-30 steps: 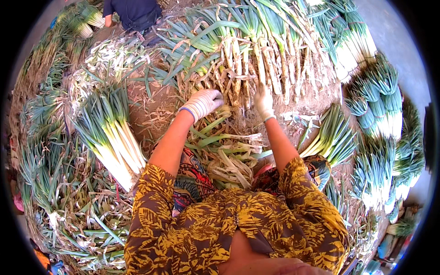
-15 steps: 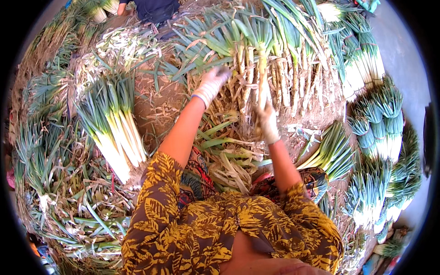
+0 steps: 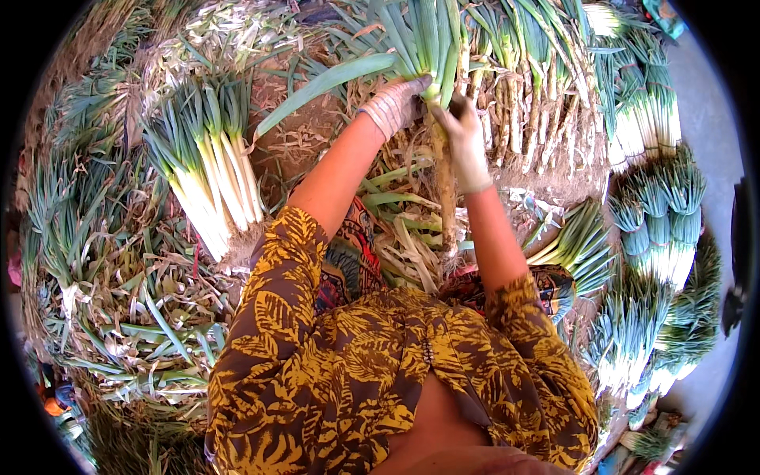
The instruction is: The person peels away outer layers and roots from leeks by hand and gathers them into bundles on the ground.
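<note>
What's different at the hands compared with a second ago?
The right hand took hold of a leek and drew it from the row toward the person. The left hand, off it before, now grips it where the leaves spread. The pale-stemmed bundle at left lies as before.

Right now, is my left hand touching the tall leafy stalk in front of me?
Touching: in the head view, the left hand has its fingers against the stalk, just below its fanned green leaves.
</note>
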`<action>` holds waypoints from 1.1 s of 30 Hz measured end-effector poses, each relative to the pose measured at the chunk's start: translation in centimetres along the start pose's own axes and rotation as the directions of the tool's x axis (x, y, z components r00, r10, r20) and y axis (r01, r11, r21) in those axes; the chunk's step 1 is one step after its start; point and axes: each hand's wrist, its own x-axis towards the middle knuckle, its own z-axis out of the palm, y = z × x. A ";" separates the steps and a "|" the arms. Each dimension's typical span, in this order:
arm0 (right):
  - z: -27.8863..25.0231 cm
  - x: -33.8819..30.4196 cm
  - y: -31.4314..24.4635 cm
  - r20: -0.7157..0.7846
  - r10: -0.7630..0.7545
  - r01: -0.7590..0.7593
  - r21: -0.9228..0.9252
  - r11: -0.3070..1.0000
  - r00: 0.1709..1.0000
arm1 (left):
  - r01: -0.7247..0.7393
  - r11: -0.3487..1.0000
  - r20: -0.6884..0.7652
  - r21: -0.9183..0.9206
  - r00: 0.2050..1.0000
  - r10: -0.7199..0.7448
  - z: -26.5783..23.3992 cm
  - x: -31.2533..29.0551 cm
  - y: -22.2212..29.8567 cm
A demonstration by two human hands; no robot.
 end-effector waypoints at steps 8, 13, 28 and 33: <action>1.7 2.6 -1.5 0.151 -0.047 0.052 -0.030 0.998 0.987 | -0.178 0.982 -0.033 0.069 0.983 0.180 -1.8 0.5 1.9; 1.2 -5.0 0.6 0.185 0.212 -0.176 -0.190 0.966 0.960 | -0.185 0.980 -0.198 0.067 0.961 0.195 -3.9 0.9 4.3; -9.0 -18.7 26.7 0.555 0.755 0.346 -0.825 0.447 0.348 | -0.301 0.918 -0.229 0.258 0.904 0.361 -5.5 0.9 6.0; -7.8 -11.4 13.1 0.401 0.607 -0.566 -0.232 0.791 0.686 | -0.255 0.959 -0.225 0.122 0.934 0.277 -5.1 0.6 6.4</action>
